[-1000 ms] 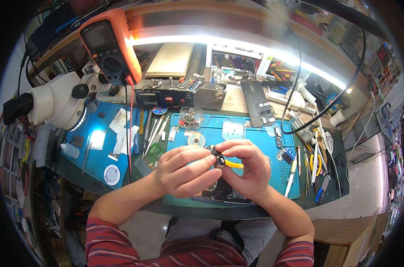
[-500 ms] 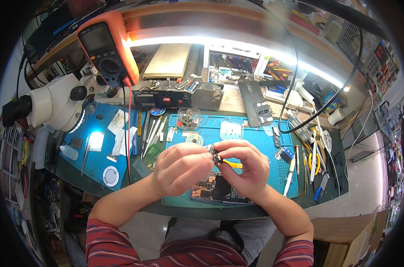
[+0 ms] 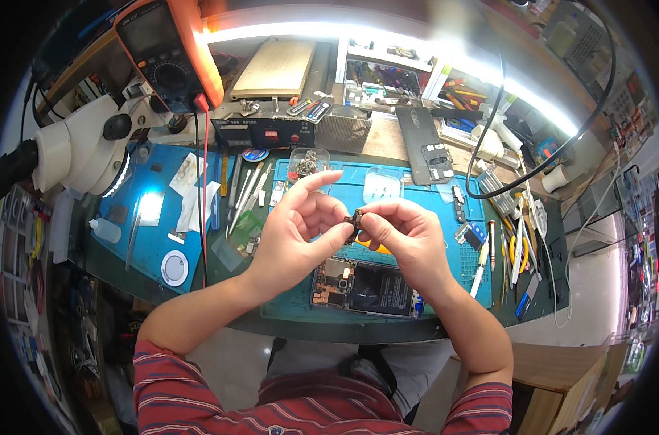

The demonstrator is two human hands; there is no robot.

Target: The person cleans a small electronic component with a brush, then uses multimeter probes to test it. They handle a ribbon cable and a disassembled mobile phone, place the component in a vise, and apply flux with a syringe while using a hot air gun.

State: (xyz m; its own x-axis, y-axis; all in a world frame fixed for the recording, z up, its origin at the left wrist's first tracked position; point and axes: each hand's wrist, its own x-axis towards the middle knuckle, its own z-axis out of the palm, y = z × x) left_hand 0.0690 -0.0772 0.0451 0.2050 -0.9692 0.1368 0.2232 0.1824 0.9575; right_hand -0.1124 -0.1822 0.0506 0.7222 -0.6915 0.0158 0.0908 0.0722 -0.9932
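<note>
My right hand pinches a small dark phone part between thumb and forefinger. My left hand meets it from the other side, thumb and curled fingertips at the part's edge, while its forefinger stretches up and away. What kind of part it is, I cannot make out. Just below the hands lies an opened phone with its black battery and copper-coloured inner boards bare, on a blue work mat. Something yellow shows behind my fingers, mostly hidden.
A microscope and an orange multimeter stand at the left. Tweezers and a box of small metal parts lie beyond my left hand. Pliers and other tools crowd the right. A black cable loops overhead.
The left forefinger has lifted off the part and straightened, and the left hand has opened out. The part has turned in the right fingers. More of the phone shows below the hands.
</note>
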